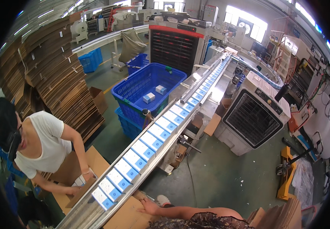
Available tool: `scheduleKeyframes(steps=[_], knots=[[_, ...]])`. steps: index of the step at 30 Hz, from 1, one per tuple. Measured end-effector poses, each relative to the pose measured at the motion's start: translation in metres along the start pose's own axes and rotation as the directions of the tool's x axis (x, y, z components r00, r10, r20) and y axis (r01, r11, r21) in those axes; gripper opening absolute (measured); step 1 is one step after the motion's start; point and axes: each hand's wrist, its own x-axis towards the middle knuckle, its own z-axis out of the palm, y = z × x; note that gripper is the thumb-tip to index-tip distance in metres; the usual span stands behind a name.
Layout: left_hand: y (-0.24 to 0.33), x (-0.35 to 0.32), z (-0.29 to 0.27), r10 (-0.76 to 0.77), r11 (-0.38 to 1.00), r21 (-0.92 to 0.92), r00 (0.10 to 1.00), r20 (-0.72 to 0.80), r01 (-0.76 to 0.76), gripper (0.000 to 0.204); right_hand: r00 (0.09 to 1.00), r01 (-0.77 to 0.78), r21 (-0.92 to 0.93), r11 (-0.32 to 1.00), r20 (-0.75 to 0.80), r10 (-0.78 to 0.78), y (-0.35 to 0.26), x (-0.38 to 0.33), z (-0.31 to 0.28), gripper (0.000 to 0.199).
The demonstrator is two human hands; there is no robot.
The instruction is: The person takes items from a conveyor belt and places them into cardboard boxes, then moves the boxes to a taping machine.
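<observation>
Brown cardboard (125,217), cut off below, lies under the right hand (149,207).

A basket (130,104) holding 2 boxes (149,98) stands left of the conveyor (82,213), cardboard (125,214) right.

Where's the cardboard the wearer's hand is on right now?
Bottom of the head view, left of centre: the cardboard lies under the right hand, just right of the conveyor.

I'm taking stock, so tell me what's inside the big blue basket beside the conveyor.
Inside the big blue basket, two white-and-blue boxes lie apart on its floor. Their undersides are covered, and the basket's near side hides the floor closest to it.
</observation>
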Motion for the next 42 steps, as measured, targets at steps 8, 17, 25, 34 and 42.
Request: scheduleKeyframes(steps=[8, 17, 25, 34, 42], knots=[[0.028, -0.056, -0.018, -0.464, 0.84, 0.369, 0.879, 0.111, 0.397, 0.08, 0.956, 0.293, 0.153, 0.944, -0.041, -0.29, 0.024, 0.006, -0.027, 0.074], [0.142, -0.084, 0.026, -0.763, 0.573, 0.211, 0.61, -0.214, 0.792, 0.072, 0.955, 0.284, 0.192, 0.939, 0.03, -0.295, 0.065, 0.005, -0.072, 0.066], [0.132, -0.105, 0.007, -0.686, 0.668, 0.152, 0.682, -0.251, 0.728, 0.067, 0.972, 0.151, 0.567, 0.81, 0.063, -0.226, 0.044, -0.04, -0.095, 0.064], [-0.008, -0.102, -0.047, -0.663, 0.706, -0.177, 0.728, 0.172, 0.685, 0.07, 0.993, 0.103, 0.443, 0.891, 0.0, -0.115, 0.09, -0.044, -0.018, 0.054], [-0.055, -0.084, -0.076, -0.633, 0.59, -0.251, 0.632, 0.447, 0.768, 0.077, 0.824, -0.56, 0.452, 0.694, 0.218, 0.523, 0.063, -0.032, -0.027, 0.083]])
